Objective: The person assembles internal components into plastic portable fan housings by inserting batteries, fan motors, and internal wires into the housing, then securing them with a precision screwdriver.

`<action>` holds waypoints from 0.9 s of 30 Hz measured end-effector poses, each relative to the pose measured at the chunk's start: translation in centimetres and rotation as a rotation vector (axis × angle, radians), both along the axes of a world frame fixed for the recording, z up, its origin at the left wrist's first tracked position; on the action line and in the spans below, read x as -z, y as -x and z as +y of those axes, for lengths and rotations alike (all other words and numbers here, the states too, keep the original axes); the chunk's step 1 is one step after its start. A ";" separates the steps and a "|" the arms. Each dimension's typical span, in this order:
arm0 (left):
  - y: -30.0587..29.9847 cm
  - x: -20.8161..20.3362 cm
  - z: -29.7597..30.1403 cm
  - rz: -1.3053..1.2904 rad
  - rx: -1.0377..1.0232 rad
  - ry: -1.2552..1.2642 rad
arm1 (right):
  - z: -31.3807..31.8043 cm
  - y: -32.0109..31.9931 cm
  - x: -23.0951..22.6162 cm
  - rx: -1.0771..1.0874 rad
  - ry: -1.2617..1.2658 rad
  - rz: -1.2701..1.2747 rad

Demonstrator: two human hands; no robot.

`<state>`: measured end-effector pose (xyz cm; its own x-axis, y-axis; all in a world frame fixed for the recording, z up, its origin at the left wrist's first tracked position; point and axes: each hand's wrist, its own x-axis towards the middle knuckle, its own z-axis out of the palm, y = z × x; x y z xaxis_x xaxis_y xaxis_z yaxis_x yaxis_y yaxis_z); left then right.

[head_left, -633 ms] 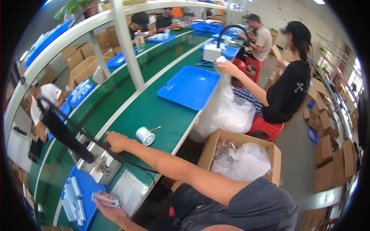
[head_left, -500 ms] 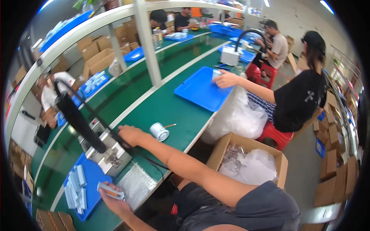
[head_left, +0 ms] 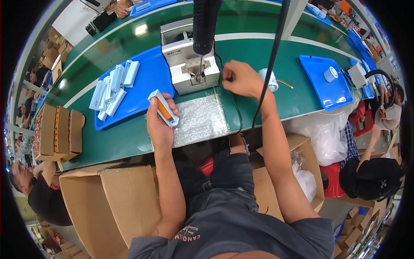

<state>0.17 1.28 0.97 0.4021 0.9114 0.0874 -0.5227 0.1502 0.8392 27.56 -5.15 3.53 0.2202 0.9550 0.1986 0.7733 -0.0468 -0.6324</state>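
In my left hand [head_left: 161, 125] I hold a pale blue open plastic housing [head_left: 164, 107] with an orange block inside, tilted above a sheet of bubble wrap [head_left: 202, 119]. My right hand [head_left: 242, 78] is just right of a grey metal box-shaped machine [head_left: 190, 64], its fingers curled in. Whatever those fingers pinch, if anything, cannot be made out. A black electric screwdriver [head_left: 205, 28] hangs upright before the machine, its bit down near the metal fixture at the front. Right of my right hand, a white round cup-like part [head_left: 271, 80] with thin wires lies on the green table.
Several pale blue housings [head_left: 113, 88] lie in a blue tray [head_left: 148, 64] to the left. Another blue tray [head_left: 334, 93] with a white part stands right. Black cables [head_left: 271, 56] run past my right forearm. Cardboard boxes [head_left: 129, 203] stand below the table edge; people sit on both sides.
My view has swung round toward the machine and left tray. My left hand still holds the housing, now with its open side showing; my right hand stays beside the machine, fingers curled.
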 end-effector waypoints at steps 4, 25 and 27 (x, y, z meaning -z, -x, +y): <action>-1.4 1.8 -1.0 0.000 0.009 0.035 | -3.5 0.4 1.6 -0.029 -0.054 -0.096; -0.4 1.1 -1.2 0.025 0.035 0.005 | -3.5 2.7 1.1 0.441 -0.054 -0.268; -0.5 1.0 -1.4 0.029 0.031 0.002 | -3.6 2.3 1.1 0.466 -0.058 -0.243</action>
<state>0.64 -0.08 0.02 0.4324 0.8987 0.0735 -0.4933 0.1675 0.8536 25.28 -8.72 2.46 0.5596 0.7527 0.3467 0.8036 -0.3906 -0.4490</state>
